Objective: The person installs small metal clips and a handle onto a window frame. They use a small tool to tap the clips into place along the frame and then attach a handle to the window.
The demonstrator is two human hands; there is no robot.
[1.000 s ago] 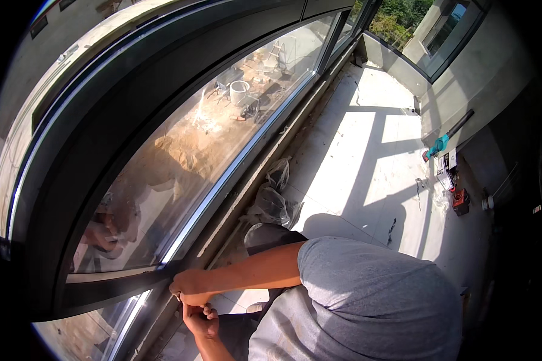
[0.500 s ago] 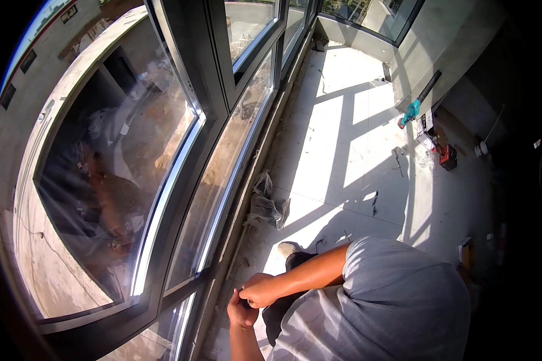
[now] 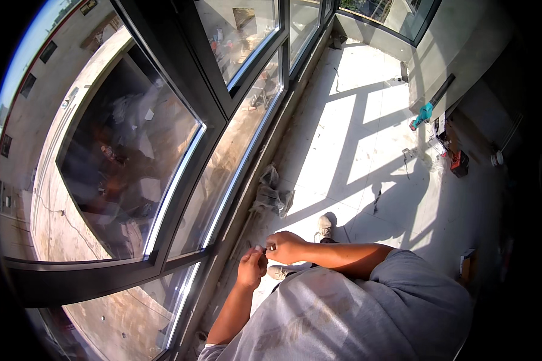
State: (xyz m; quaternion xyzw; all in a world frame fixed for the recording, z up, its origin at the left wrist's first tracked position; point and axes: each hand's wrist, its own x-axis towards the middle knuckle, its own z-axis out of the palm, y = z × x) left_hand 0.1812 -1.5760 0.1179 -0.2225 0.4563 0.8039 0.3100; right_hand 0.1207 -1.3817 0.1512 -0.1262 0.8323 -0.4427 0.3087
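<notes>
My two hands meet in front of my body, close to the dark-framed window. My left hand is closed in a pinch, thumb uppermost. Beside it my right hand is closed too, with its curled fingertips touching or almost touching the left ones. A small dark spot shows between the fingertips, too tiny to name. Below the hands are my beige shoes on the white tiled floor.
Crumpled clear plastic lies along the window sill. By the right wall are a teal blower with a black nozzle, a red and black box-shaped thing and a white box. Scraps dot the sunlit floor.
My hands have risen and shifted right, and the crossed right forearm has swung out nearly level. Both shoes have come into view. The whole view has tilted slightly.
</notes>
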